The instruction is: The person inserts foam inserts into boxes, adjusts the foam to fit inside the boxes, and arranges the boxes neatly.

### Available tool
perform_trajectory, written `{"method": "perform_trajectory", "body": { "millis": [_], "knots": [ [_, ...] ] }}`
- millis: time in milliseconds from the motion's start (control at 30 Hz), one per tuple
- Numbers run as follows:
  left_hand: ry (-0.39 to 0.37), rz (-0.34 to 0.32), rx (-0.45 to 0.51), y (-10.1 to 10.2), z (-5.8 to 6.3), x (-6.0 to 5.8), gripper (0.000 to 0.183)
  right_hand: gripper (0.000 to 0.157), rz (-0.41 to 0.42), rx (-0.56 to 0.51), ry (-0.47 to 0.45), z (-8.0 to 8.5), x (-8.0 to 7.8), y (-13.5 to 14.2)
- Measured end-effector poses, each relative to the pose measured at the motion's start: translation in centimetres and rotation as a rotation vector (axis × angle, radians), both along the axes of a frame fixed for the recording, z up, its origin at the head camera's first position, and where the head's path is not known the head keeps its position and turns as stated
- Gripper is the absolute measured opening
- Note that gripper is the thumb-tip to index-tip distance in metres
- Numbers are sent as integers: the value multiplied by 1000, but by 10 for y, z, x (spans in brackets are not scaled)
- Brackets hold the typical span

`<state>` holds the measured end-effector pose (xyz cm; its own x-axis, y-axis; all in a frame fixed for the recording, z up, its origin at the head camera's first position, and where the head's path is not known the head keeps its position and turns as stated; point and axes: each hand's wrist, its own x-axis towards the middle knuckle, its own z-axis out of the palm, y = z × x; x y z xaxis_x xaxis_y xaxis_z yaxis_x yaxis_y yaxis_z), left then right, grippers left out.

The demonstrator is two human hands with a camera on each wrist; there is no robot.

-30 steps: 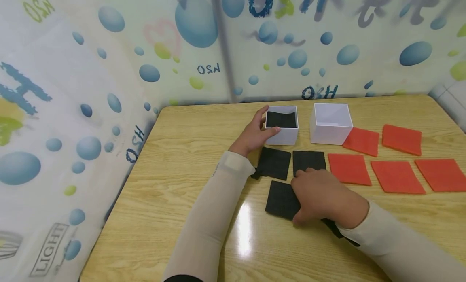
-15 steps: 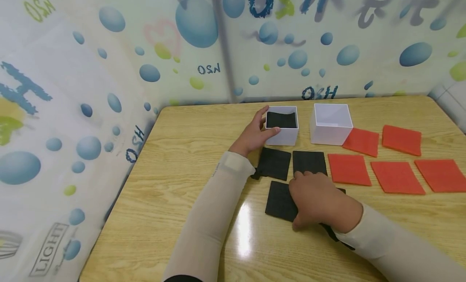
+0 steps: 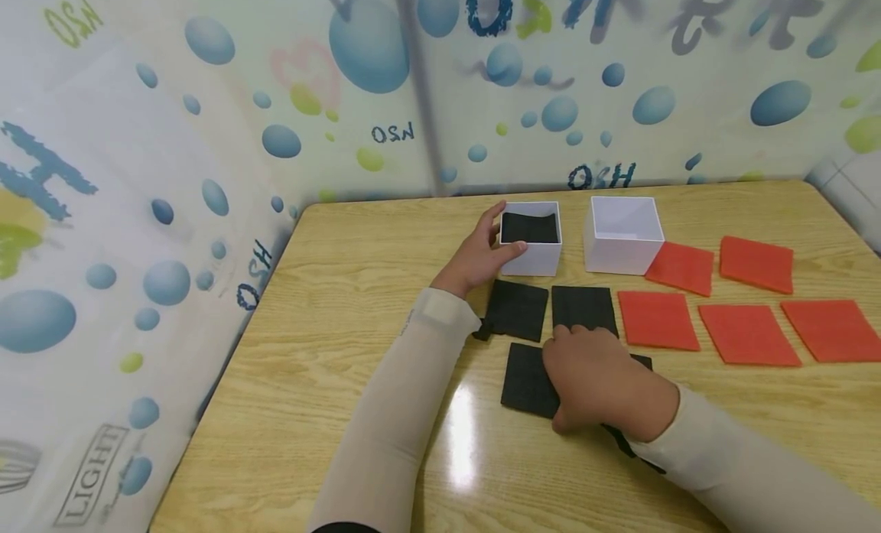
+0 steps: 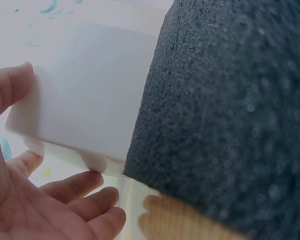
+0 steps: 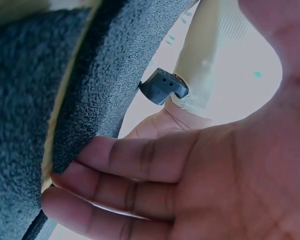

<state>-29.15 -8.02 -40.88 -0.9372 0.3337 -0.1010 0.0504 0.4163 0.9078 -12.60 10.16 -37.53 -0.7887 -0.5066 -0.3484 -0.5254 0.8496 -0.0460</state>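
My left hand (image 3: 475, 258) holds a white box (image 3: 533, 261) at its left side, thumb over the front rim and forefinger at the back corner. Black foam squares (image 3: 530, 229) sit inside that box. Several more black foam squares (image 3: 519, 311) lie flat on the table in front. Over the nearer ones is my right hand (image 3: 595, 380), palm down, hiding most of one square. In the right wrist view its fairly straight fingers (image 5: 145, 155) reach the edge of a black foam square (image 5: 100, 75), and the thumb tip is out of that view.
A second white box (image 3: 625, 246), with no squares showing inside, stands right of the first. Several red foam squares (image 3: 661, 319) lie to the right, one right against this box. The wooden table (image 3: 330, 319) backs onto a printed curtain (image 3: 440, 135).
My right hand has shifted a little to the left, exposing a corner of the black foam square beneath it. My left hand stays at the white box.
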Motion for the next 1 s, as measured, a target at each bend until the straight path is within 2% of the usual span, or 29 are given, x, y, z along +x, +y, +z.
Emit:
{"method": "perform_trajectory", "body": {
  "millis": [167,333,533,733,867,1000],
  "knots": [
    [-3,-5,8,-1,0,0,87,72,3,-15,12,1,0,2],
    [-15,-11,16,0,2,0,88,72,-2,-45,-1,2,-2,6],
    [-17,-12,20,0,3,1,88,78,-20,-86,-22,7,-7,12],
    [-2,-11,7,0,2,1,87,85,-45,-125,-88,13,-14,20],
    [0,-9,7,0,1,0,86,81,-59,-184,-120,18,-19,27],
    [-3,-1,1,-1,1,0,86,75,-35,-305,-150,25,-24,37]
  ]
}}
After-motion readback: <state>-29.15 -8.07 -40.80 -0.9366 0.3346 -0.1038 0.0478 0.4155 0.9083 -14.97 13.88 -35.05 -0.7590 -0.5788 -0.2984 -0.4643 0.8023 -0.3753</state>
